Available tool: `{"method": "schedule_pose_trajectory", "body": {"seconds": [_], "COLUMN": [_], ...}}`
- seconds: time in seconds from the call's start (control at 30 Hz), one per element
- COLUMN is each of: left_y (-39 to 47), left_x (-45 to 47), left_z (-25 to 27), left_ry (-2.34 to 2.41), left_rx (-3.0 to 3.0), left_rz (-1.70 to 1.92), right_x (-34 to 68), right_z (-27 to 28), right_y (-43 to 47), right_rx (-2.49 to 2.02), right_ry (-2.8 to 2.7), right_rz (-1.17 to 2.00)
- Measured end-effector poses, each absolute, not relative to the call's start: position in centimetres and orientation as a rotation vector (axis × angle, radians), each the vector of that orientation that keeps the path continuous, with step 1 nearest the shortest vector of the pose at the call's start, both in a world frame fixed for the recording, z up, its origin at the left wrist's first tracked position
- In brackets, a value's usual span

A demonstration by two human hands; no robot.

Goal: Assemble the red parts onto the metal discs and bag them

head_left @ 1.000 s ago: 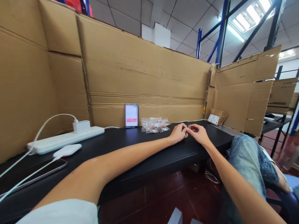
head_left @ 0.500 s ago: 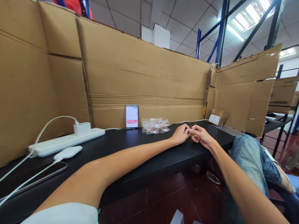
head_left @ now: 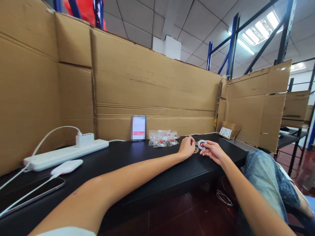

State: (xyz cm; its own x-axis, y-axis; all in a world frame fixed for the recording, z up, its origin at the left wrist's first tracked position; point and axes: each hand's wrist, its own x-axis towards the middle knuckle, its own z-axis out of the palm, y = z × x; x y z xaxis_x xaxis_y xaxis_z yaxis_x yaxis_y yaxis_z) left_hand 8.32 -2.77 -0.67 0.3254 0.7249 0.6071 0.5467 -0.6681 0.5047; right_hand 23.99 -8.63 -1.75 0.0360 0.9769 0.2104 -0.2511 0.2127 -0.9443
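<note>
My right hand point(head_left: 213, 151) pinches a small white ring-shaped roll point(head_left: 199, 143) with a red centre, which looks like a roll of tape, just above the black table point(head_left: 147, 167). To its left, my left hand point(head_left: 187, 147) has its fingers curled closed; what they hold, if anything, is hidden. Between the hands shows a tan ring point(head_left: 196, 150), like another tape roll, right beside the left fingers. Whether the left hand touches it I cannot tell. Several clear plastic bags point(head_left: 162, 139) with red bits inside lie in a pile behind and left of my left hand.
A phone-like screen point(head_left: 138, 128) stands upright against the cardboard wall point(head_left: 157, 88). On the left are a white power strip point(head_left: 66, 154), a white charger puck point(head_left: 67, 167) and a dark phone point(head_left: 31, 193). A small cardboard box point(head_left: 230, 130) sits at the back right. A person's jeans-clad leg point(head_left: 264, 180) is at right.
My hands, pressed together before, have come slightly apart. The white roll now shows in my right fingers, and the tan ring is visible between the hands. The view has tilted up a little.
</note>
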Motion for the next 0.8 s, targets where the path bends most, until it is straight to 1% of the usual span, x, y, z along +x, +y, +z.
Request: {"method": "schedule_pose_trajectory", "body": {"seconds": [0.17, 0.3, 0.5, 0.7, 0.8], "left_y": [-3.3, -3.8, -4.0, -2.9, -2.2], "left_x": [8.1, 7.8, 7.4, 7.4, 7.4], "left_z": [-0.5, -0.3, -0.8, -1.0, -0.9], "left_ry": [1.397, 1.454, 1.266, 1.240, 1.164], "left_rx": [2.460, 2.574, 2.876, 2.766, 2.593], "left_rz": [1.085, 0.903, 0.885, 0.818, 0.919], "right_x": [24.1, 24.3, 24.5, 24.7, 24.9], "right_z": [-2.0, -2.3, -2.4, -2.3, -2.4], "right_y": [-8.4, -8.1, -7.6, -7.9, -7.6], "right_rx": [-0.882, -0.888, -0.894, -0.881, -0.885], "right_ry": [-1.079, -1.042, -0.941, -0.914, -0.886], "right_rz": [1.151, 1.124, 1.117, 1.108, 1.022]}}
